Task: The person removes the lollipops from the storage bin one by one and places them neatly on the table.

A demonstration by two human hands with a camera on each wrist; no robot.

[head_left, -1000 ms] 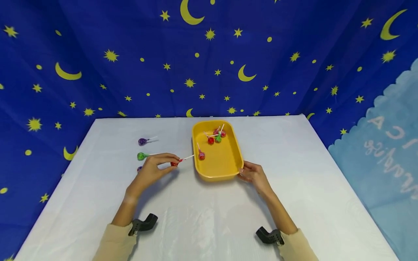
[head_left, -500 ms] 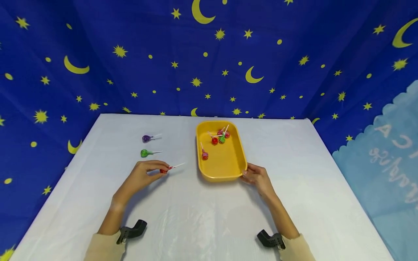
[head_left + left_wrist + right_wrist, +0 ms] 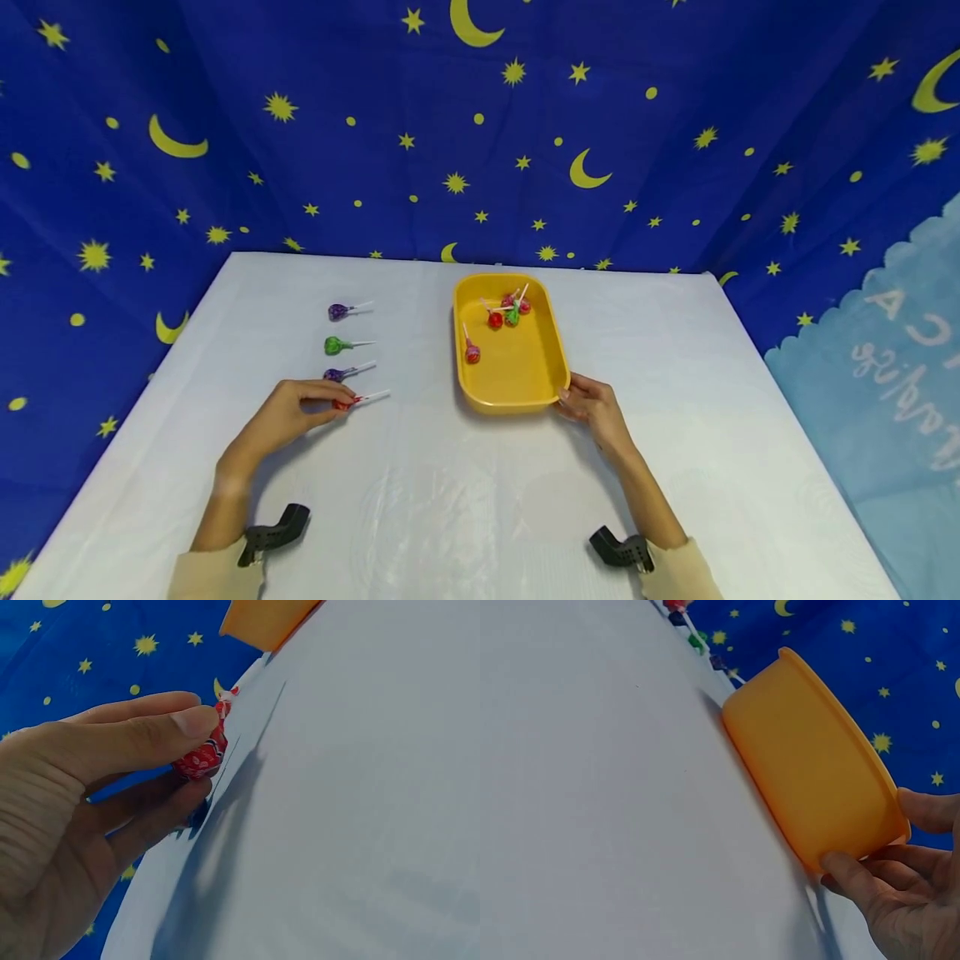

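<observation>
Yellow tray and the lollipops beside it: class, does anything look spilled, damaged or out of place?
Nothing stands out as spilled or damaged. Three lollipops lie in a neat column on the table. Inside the tray, one pink lollipop sits apart from the cluster, a small unevenness at most.

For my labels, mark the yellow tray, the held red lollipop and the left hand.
Yellow tray (image 3: pixel 517 371), head view: bare floor.
Red lollipop (image 3: pixel 202 760), left wrist view: wrapped head.
Left hand (image 3: pixel 282 412), head view: middle.

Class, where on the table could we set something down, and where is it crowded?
Bare: between the lollipop row and yellow tray; right of the tray, beyond the right hand; nearer, between that hand and the left hand. Crowded: along the row; inside the tray's far end.
</observation>
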